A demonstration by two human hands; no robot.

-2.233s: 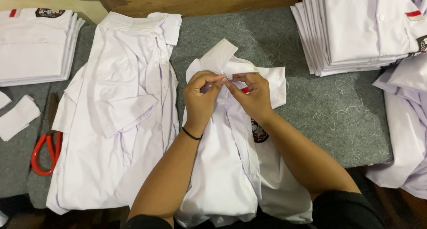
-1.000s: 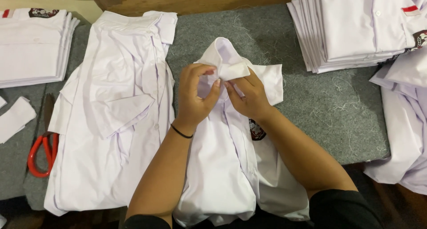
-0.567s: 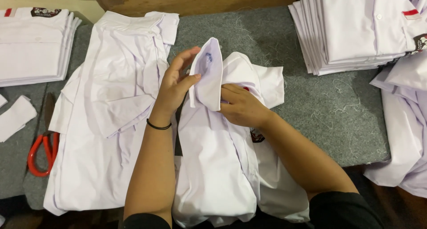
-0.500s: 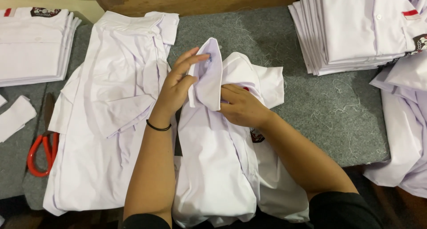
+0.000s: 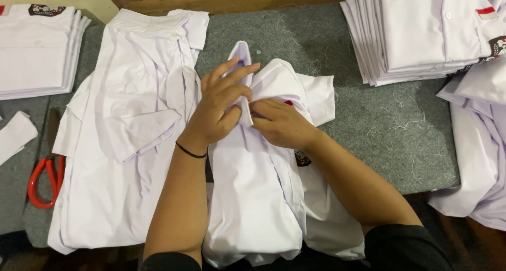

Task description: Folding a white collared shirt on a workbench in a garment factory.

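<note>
Head view, the only one: I look straight down on a grey felt table (image 5: pixel 369 129) with my white shirt (image 5: pixel 253 197) lying lengthwise in front of me, collar end away from me. My left hand (image 5: pixel 219 110) rests over the collar area with the fingers spread and fairly straight, pressing a raised flap of the collar (image 5: pixel 241 55) against the palm; the thumb side is hidden, so I cannot tell how firmly it is pinched. My right hand (image 5: pixel 279 124) lies just beside it, touching the same fabric, fingers curled low and narrow onto the folded edge near a small red tag (image 5: pixel 288 102); what the fingertips hold beneath is not visible. A dark badge (image 5: pixel 302 158) shows on the shirt beside my right wrist. Judged from how things lie, the body of this shirt is already folded narrow, while the collar stands up unflattened and one short sleeve (image 5: pixel 321 94) juts out to the right, so the fold looks only partly finished. To the left lies another white shirt, spread open (image 5: pixel 126 144), unfolded, with red-handled scissors (image 5: pixel 45 179) beyond it. Finished folded stacks sit at the far left (image 5: pixel 37 55) and far right (image 5: pixel 421 34), and loose shirts (image 5: pixel 477 155) hang at the right edge.
</note>
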